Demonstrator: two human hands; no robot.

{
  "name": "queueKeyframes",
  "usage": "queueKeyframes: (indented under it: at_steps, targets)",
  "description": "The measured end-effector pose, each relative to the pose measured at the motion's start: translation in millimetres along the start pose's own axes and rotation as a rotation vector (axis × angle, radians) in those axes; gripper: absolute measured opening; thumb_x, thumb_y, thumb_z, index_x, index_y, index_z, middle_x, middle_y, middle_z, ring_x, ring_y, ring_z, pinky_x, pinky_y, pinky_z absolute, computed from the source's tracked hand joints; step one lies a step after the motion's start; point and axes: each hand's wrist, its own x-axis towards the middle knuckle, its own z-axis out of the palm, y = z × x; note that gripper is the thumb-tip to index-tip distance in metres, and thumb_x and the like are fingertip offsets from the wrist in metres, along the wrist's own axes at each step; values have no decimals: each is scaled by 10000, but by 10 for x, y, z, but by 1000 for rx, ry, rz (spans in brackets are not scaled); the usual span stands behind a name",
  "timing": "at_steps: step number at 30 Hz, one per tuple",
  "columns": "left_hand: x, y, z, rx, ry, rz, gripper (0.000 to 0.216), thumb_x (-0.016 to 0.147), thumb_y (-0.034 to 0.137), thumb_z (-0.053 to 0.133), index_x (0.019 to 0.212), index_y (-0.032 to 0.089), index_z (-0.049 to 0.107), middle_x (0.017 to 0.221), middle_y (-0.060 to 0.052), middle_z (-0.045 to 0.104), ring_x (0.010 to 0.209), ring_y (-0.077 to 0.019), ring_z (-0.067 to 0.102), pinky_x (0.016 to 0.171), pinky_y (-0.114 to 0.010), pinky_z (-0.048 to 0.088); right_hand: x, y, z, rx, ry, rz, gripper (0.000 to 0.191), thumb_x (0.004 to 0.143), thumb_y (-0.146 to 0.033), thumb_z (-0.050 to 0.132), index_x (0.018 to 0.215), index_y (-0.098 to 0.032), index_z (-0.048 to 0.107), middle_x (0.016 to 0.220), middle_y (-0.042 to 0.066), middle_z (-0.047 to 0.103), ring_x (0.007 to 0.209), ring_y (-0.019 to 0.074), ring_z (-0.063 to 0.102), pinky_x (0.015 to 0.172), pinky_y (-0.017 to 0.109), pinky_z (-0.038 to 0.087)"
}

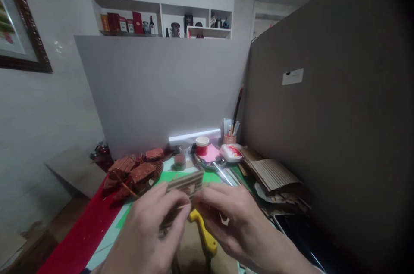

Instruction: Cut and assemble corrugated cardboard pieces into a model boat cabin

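A small piece of corrugated cardboard (185,182), brown and striped with ridges, is held up in front of me. My left hand (147,222) grips it from the left, thumb and fingers closed around its lower part. At its right edge my right hand (237,211) has its fingers pinched together against the cardboard. A small white scrap (224,219) shows by the right hand's curled fingers. Below and between both hands lies a yellow tool with a curved handle (206,235), on a flat brown board (190,250). My fingers hide part of the cardboard.
Reddish-brown model pieces (142,172) stand at the left beside a red cloth (77,235). Farther back are a red-and-white cup (202,147) and a brush holder (230,139). Stacked corrugated cardboard (274,175) and a black glossy device (307,239) lie right. Grey partitions (168,88) enclose the table.
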Motion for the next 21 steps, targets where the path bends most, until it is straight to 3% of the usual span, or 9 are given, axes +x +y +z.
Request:
queueKeyframes:
  at_steps: [7, 11, 16, 21]
  targets:
    - [-10, -117, 106, 196, 85, 241, 222, 931, 167, 479, 773, 236, 621, 735, -39, 639, 699, -213, 645, 649, -293, 521, -32, 10, 88, -290, 43, -41, 216, 910, -81, 442, 810, -146, 622, 731, 7, 571, 609, 126, 438, 532, 274, 313]
    - [-33, -201, 159, 229, 137, 320, 183, 914, 145, 489, 806, 248, 596, 753, -28, 639, 691, -216, 638, 642, -309, 491, -44, -58, 71, -520, -33, -9, 203, 900, -106, 448, 861, -163, 639, 763, 12, 605, 599, 145, 454, 510, 301, 298]
    - [-59, -253, 218, 219, 225, 368, 181, 907, 106, 488, 851, 270, 541, 768, -14, 606, 723, -227, 614, 698, -352, 429, -8, -155, 51, -639, -104, -2, 248, 892, -90, 448, 1023, -161, 646, 891, 38, 661, 731, 189, 570, 570, 324, 360]
    - [-49, -205, 246, 121, 338, 344, 207, 900, 94, 481, 811, 275, 530, 724, 13, 556, 666, -205, 555, 687, -353, 365, 33, -178, 65, -666, -73, -24, 199, 782, -133, 500, 904, -152, 655, 804, 25, 658, 621, 173, 526, 505, 321, 338]
